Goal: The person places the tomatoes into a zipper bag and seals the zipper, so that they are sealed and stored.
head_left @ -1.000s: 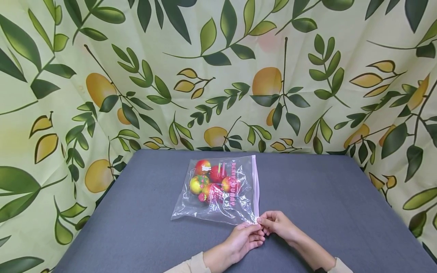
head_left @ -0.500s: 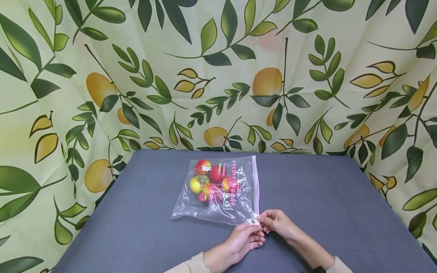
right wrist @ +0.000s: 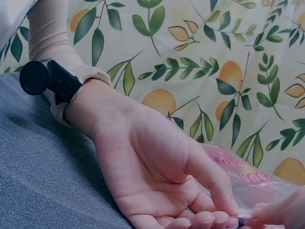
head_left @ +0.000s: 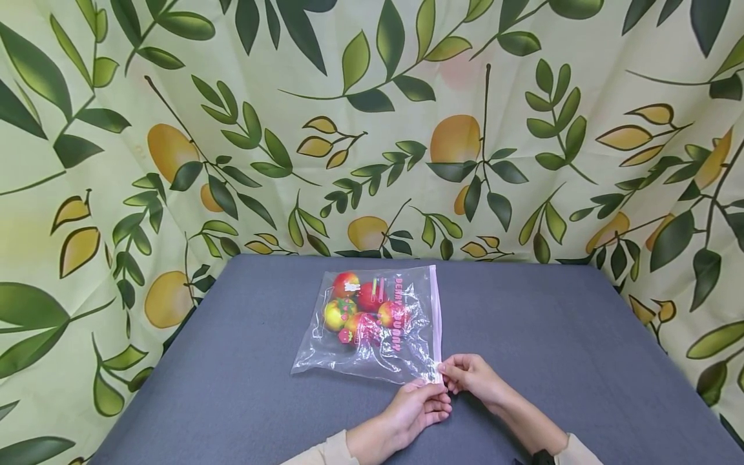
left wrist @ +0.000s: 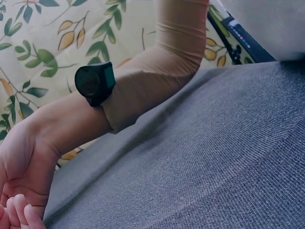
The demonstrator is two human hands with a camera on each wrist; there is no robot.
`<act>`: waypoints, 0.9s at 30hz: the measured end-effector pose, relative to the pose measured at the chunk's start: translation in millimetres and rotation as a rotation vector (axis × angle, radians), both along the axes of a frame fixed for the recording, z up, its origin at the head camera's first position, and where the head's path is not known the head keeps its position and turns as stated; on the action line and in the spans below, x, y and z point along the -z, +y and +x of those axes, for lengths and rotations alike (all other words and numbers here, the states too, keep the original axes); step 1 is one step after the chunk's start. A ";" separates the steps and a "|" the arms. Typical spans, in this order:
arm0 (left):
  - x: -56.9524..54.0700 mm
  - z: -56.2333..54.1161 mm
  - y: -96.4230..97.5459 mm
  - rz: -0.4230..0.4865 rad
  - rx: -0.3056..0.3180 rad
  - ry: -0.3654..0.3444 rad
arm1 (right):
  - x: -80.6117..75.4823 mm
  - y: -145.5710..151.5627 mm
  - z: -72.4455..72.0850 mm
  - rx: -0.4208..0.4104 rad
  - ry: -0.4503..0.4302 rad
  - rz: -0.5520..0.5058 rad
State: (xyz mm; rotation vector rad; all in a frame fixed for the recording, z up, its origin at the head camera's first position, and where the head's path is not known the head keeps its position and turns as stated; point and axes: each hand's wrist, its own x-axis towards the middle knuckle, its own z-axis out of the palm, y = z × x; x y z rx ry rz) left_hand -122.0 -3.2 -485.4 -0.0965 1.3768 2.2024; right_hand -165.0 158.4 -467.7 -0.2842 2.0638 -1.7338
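A clear zip bag point(head_left: 354, 363) with pink lettering lies on the grey table, its lilac zip strip point(head_left: 436, 310) along the right side. Inside are several red and yellow apples point(head_left: 340, 314). My left hand point(head_left: 409, 411) pinches the bag's near right corner between thumb and fingers; the right wrist view shows this hand point(right wrist: 147, 162) palm up. Just above and to the right, my right hand point(head_left: 475, 384) pinches the zip strip with thumb and forefinger. In the left wrist view the right hand point(left wrist: 26, 160) is cut off, and its grip there is hidden.
The grey table point(head_left: 552, 323) extends on both sides of the bag. A leaf-and-fruit patterned cloth point(head_left: 395, 181) hangs behind and beside it. Black wrist cameras point(left wrist: 95, 83) sit on the forearms.
My right hand has slid slightly up along the zip strip, away from the left hand. The left hand and the apples have stayed in place.
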 end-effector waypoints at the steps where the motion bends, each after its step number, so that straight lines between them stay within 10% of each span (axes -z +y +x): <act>1: 0.1 0.0 0.0 0.001 0.000 -0.001 | -0.3 0.0 -0.1 0.002 -0.002 0.001; 27: 1.2 -0.9 0.7 0.002 -0.001 -0.002 | -0.8 -1.1 -8.1 0.031 0.000 0.004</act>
